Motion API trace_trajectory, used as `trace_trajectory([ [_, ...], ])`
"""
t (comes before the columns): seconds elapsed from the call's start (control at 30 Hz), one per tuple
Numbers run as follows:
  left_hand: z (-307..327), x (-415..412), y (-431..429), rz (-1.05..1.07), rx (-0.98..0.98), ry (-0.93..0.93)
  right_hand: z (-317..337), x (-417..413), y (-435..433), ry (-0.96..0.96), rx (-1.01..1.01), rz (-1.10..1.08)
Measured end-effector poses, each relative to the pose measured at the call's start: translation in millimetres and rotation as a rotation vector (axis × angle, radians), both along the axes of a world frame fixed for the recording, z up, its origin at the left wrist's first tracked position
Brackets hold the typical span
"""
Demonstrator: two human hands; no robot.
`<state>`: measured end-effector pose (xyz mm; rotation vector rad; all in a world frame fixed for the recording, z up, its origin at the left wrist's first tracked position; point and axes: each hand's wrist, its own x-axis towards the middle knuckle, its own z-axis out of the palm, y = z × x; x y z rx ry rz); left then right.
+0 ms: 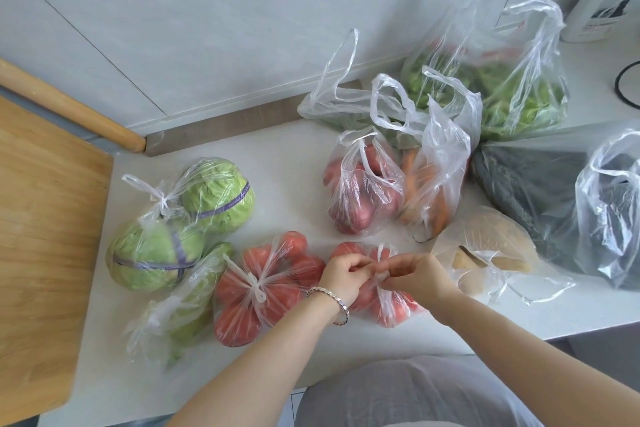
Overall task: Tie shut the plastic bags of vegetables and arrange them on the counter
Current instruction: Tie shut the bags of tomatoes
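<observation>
A small clear bag of tomatoes (388, 308) lies near the counter's front edge. My left hand (341, 276) and my right hand (417, 276) meet above it, each pinching one of the bag's handle strips. To the left lies a knotted tomato bag (263, 288), a knotted bag with two cabbages (180, 222) and a bag of pale green vegetables (187, 305). Behind sit open-handled bags of red onions (363, 191), carrots (429, 191) and leafy greens (491, 87). A bag of potatoes (485, 260) lies right of my hands.
A wooden cutting board (45, 239) covers the counter's left end, with a rolling pin (69, 104) behind it. A dark squash in a bag (540, 191) and a white appliance (602, 0) with a black cord stand at the right. The white counter (287, 163) shows between the bags.
</observation>
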<state>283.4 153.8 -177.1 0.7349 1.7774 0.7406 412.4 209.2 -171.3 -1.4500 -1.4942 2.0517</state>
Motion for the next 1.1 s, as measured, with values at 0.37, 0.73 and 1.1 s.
trace_trajectory([
  [0.37,9.9,-2.8,5.5,0.001,-0.127,-0.014,-17.5,7.3,2.0,-0.285,1.059,0.366],
  [0.73,3.2,-6.7,11.9,-0.216,0.035,0.485,-11.5,13.3,-8.9,-0.181,0.836,0.552],
  [1.1,16.8,-38.6,31.2,-0.299,-0.118,0.504,23.1,-6.6,23.8,-0.377,0.498,0.614],
])
